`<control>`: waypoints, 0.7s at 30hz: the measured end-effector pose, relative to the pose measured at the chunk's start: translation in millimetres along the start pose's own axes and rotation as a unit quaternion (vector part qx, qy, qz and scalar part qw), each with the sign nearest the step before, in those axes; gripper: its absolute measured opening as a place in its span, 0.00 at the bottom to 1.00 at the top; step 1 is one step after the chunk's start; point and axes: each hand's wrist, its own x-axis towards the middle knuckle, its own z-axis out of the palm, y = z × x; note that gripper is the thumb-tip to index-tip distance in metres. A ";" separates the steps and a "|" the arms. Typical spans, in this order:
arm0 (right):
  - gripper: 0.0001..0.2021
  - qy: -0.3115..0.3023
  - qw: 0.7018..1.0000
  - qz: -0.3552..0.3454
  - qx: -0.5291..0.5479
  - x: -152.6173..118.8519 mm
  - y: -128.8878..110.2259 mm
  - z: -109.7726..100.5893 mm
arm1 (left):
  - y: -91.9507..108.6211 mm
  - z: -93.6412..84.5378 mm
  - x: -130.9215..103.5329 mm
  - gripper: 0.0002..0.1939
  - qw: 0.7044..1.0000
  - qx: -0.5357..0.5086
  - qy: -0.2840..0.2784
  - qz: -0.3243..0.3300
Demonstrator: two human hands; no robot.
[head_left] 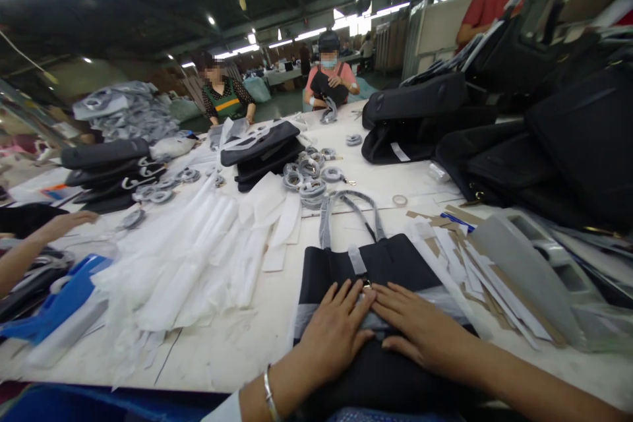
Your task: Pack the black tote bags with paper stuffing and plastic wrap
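A black handbag (336,267) lies flat on the white table in front of me, its two wrapped handles (325,221) pointing away. Across its middle runs a band of clear grey film, and a short strip of film (356,260) covers the closure tab. My left hand (333,326) rests palm down on the bag's front, fingers stretched out. Beside it my right hand (415,320) also lies flat on the bag, fingers extended. The fingertips of both hands come close together near a small metal fitting (366,284).
White tissue sheets (192,257) spread over the left. Coiled wrapped straps (311,178) lie beyond, beside stacked black bags (267,148). To the right are cardboard strips (499,283), a grey plastic holder (524,264) and more black bags (544,151). Another person's hand (66,224) reaches in at left; co-workers stand across.
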 end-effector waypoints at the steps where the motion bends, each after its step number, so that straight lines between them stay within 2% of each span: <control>1: 0.26 -0.004 1.000 0.002 0.014 4.3 -0.5 -7.2 | -0.5 5.6 -2.9 0.34 1.000 0.003 -0.003 -0.004; 3: 0.16 0.009 0.999 0.003 0.036 16.8 0.5 -23.0 | -2.2 7.3 -7.0 0.35 1.000 -0.012 -0.012 -0.012; 4: 0.14 0.029 0.999 0.006 0.044 24.8 3.1 -31.0 | -3.2 2.4 -7.9 0.36 0.999 -0.030 -0.023 -0.010; 6: 0.13 0.083 0.995 0.026 0.051 44.3 14.8 -45.8 | -6.6 -17.4 -6.1 0.39 0.995 -0.087 -0.056 0.007; 8: 0.14 0.134 0.988 0.061 0.051 67.5 36.3 -59.1 | -14.5 -44.0 3.8 0.38 0.987 -0.152 -0.057 0.017; 9: 0.14 0.150 0.984 0.085 0.043 80.1 50.3 -65.0 | -21.3 -56.8 13.0 0.34 0.984 -0.173 -0.032 0.010; 11: 0.15 0.164 0.976 0.143 0.012 106.1 82.1 -75.3 | -41.0 -76.5 40.6 0.23 0.983 -0.171 0.053 -0.036; 13: 0.16 0.160 0.967 0.197 -0.020 131.5 114.4 -82.3 | -66.9 -85.6 77.6 0.17 0.982 -0.119 0.111 -0.097; 15: 0.19 0.157 0.959 0.231 -0.037 154.0 143.0 -84.9 | -93.6 -84.7 116.6 0.15 0.977 -0.068 0.129 -0.155; 17: 0.21 0.152 0.953 0.259 -0.046 172.8 166.4 -82.5 | -115.5 -77.1 150.3 0.19 0.971 -0.041 0.146 -0.186; 21: 0.24 0.129 0.944 0.301 -0.047 198.9 199.5 -67.9 | -140.9 -56.0 189.4 0.28 0.963 -0.023 0.150 -0.223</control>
